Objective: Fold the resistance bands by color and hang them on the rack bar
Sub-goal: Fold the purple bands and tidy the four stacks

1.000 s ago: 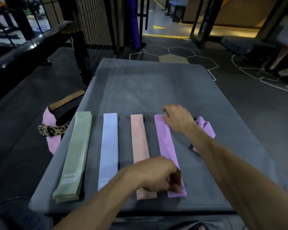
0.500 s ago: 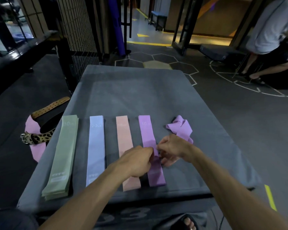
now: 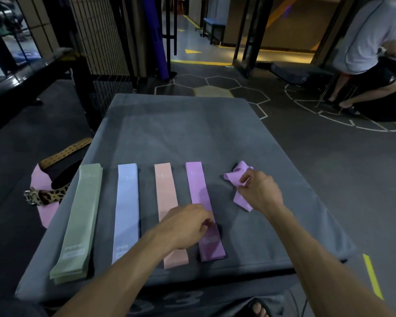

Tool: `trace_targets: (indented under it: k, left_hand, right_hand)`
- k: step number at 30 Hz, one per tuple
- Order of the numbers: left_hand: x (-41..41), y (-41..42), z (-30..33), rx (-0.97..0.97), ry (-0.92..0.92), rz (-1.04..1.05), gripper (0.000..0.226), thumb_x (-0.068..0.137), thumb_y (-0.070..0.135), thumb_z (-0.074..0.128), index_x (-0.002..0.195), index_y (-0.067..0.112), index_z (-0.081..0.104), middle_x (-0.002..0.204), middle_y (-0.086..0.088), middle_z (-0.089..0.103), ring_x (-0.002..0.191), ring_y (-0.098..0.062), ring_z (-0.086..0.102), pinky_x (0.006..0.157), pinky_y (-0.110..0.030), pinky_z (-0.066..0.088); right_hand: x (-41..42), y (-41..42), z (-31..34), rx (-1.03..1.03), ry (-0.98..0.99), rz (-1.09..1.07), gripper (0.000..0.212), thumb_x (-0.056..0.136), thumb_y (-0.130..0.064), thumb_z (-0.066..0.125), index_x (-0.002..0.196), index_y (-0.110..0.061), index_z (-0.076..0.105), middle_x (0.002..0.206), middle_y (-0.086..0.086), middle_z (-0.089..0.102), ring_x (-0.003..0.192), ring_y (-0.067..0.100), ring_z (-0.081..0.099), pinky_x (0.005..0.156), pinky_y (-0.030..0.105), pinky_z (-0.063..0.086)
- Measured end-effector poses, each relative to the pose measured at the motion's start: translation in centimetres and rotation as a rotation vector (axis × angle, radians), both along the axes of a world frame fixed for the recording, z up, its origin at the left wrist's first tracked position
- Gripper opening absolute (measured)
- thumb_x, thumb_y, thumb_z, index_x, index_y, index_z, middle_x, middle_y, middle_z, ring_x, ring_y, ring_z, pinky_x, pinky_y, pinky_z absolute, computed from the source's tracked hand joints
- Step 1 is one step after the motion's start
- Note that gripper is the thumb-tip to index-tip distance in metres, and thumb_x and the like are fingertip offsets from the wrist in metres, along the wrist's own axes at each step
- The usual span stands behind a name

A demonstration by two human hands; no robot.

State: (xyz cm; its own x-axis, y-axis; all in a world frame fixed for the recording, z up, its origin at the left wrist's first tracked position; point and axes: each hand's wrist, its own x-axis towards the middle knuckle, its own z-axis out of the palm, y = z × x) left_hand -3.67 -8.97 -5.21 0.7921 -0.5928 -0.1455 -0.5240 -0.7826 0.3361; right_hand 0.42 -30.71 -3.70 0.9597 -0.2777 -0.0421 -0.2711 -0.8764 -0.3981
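Note:
Flat resistance bands lie side by side on the grey padded box: a green one, a light blue one, a peach one and a purple one. My left hand rests over the near part of the purple band, fingers curled onto it. Further right, a crumpled purple band lies bunched on the box, and my right hand pinches it. No rack bar shows clearly.
Left of the box, on the floor, lie a pink band, a leopard-print belt and a tan belt. A wire cage stands behind them. A person sits at the far right.
My right hand left the flat purple band's middle and moved right to grasp the crumpled purple band. My left hand stayed on the flat purple band. The view shifted slightly.

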Motion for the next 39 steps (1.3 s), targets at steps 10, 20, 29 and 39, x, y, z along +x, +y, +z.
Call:
trace_targets:
  k: [10, 20, 29, 39]
  left_hand:
    - [0.5, 0.2, 0.2, -0.045, 0.009, -0.002, 0.018, 0.099, 0.023, 0.051, 0.107, 0.027, 0.066, 0.104, 0.009, 0.06, 0.094, -0.014, 0.057, 0.081, -0.034, 0.052]
    - [1.9, -0.7, 1.9, -0.686, -0.03, 0.226, 0.019, 0.091, 0.03, 0.07, 0.107, 0.032, 0.059, 0.101, 0.017, 0.065, 0.083, -0.004, 0.062, 0.074, -0.023, 0.049]
    - [0.6, -3.4, 4.9, -1.093, 0.237, 0.264, 0.046, 0.078, 0.04, 0.081, 0.115, 0.033, 0.055, 0.107, 0.014, 0.067, 0.093, -0.005, 0.068, 0.074, -0.017, 0.051]
    - [1.0, -4.0, 6.5, -1.261, 0.398, 0.253, 0.017, 0.1, 0.007, 0.059, 0.1, 0.016, 0.073, 0.082, 0.006, 0.07, 0.074, -0.009, 0.059, 0.067, -0.023, 0.054]
  right_hand:
    - [0.1, -3.7, -3.1, 0.034, -0.031, 0.023, 0.013, 0.085, -0.017, 0.062, 0.092, -0.021, 0.073, 0.092, 0.01, 0.071, 0.087, 0.037, 0.064, 0.073, 0.036, 0.054]
    - [-1.8, -2.2, 5.3, 0.729, -0.302, 0.096, 0.01, 0.087, -0.01, 0.068, 0.081, -0.012, 0.076, 0.077, 0.017, 0.072, 0.066, 0.017, 0.062, 0.067, 0.036, 0.053]
    - [-3.4, -1.5, 7.5, 0.873, -0.254, 0.106, 0.008, 0.085, -0.012, 0.074, 0.083, -0.005, 0.075, 0.07, 0.01, 0.068, 0.062, 0.015, 0.06, 0.068, 0.034, 0.05]
    - [-4.2, -2.4, 6.8, 0.632, -0.166, 0.276, 0.031, 0.098, -0.047, 0.055, 0.106, -0.023, 0.074, 0.088, -0.008, 0.064, 0.073, 0.002, 0.054, 0.068, 0.015, 0.044]
